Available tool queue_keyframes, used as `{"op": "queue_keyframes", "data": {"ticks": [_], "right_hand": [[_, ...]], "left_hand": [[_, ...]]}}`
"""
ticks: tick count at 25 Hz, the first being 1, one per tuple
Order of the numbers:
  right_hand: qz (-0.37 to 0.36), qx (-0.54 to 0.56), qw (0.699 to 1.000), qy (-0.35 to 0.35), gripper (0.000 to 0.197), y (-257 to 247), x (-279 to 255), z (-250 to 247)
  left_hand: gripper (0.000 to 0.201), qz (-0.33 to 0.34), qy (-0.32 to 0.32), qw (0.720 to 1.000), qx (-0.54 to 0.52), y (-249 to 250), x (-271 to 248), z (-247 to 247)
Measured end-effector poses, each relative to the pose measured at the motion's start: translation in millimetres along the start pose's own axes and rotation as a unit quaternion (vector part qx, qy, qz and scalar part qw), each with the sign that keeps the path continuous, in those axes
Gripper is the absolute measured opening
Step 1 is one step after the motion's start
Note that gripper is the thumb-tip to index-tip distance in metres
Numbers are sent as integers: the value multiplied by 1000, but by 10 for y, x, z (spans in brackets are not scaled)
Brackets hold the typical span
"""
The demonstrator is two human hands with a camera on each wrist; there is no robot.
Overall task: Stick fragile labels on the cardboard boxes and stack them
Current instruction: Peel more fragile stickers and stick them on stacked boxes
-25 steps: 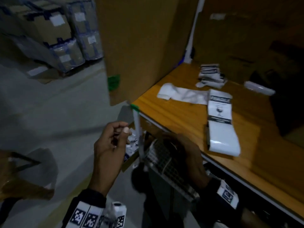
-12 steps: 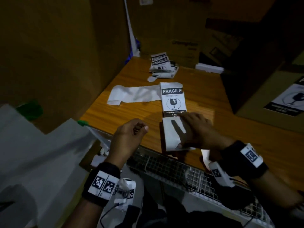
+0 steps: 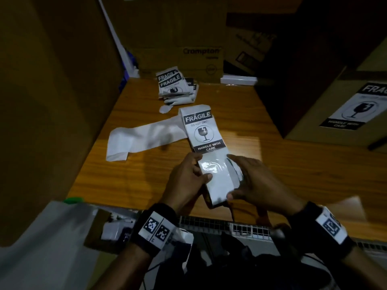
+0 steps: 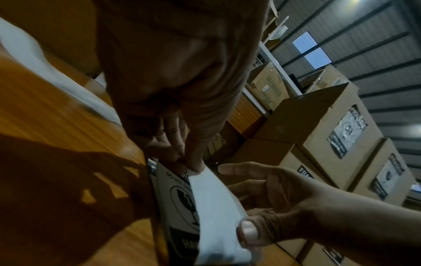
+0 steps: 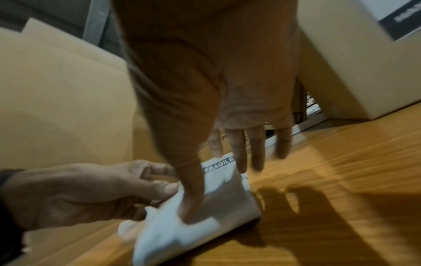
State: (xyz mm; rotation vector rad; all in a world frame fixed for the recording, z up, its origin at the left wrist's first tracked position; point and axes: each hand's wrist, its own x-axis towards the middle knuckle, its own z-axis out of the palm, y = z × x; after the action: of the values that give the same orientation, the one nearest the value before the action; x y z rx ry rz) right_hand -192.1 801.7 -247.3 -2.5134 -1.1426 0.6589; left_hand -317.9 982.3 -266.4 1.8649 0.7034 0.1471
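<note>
A strip of white backing paper with a black-and-white FRAGILE label lies lengthwise on the wooden table. Its blank near end is lifted between both hands. My left hand pinches the strip's left edge, thumb on top. My right hand holds the right edge and the near corner, thumb against the paper. In the left wrist view the left fingertips pinch the strip at its top. In the right wrist view the right thumb presses on the strip. A labelled cardboard box stands at the right.
A pile of FRAGILE labels lies at the table's back. An empty backing strip lies left of the label. Tall cardboard walls the left side, and a Crompton box stands behind. Stacked labelled boxes rise on the right.
The view swung from the floor beside the table onto the tabletop. The left hand came up to the strip, and the right hand went from lying flat on it to holding its near end.
</note>
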Motion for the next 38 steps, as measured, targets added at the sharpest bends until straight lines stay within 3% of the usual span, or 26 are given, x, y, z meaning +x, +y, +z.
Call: {"op": "queue_keyframes", "data": {"ticks": [4,8,12,15,18,22,25,27,30,33,36,37,38], "right_hand": [[9,167,982,94,101,-17,-136,-100],[35,416,883,213,80,-146,-247,-606],[-49,483,837,252,66,-323,-325,-1314],[-89,508,812,274,63,-432,-326,-1798],[-129,491,809,296,61,-507,-340,-2157],[-170,505,794,293,55,-584,-400,-2357],[-191,503,796,276,61,-617,-451,-2435],[-221,469,808,281,68,-624,-498,-2425],[-265,409,820,301,88,-614,-521,-2354],[-285,441,806,272,98,-606,-553,-2353],[-307,482,775,271,87,-557,-589,-2456],[-313,476,773,279,86,-558,-613,-2473],[-320,460,777,287,85,-548,-620,-2473]], "left_hand": [[62,81,4,996,-34,199,116,-65],[63,173,33,980,-97,823,155,-251],[38,275,-7,951,-138,1554,118,-435],[36,330,-21,936,-120,1989,115,-580],[41,363,7,924,-120,2322,65,-651],[64,411,24,906,-95,2580,-29,-665],[82,426,-13,903,-58,2643,-89,-677],[83,408,-26,907,-104,2642,-115,-655],[85,424,0,896,-132,2713,-127,-661],[92,474,3,879,-41,2718,-184,-676],[92,528,45,834,153,2563,-234,-620],[96,525,54,835,156,2501,-234,-588],[103,505,55,854,116,2451,-219,-553]]}}
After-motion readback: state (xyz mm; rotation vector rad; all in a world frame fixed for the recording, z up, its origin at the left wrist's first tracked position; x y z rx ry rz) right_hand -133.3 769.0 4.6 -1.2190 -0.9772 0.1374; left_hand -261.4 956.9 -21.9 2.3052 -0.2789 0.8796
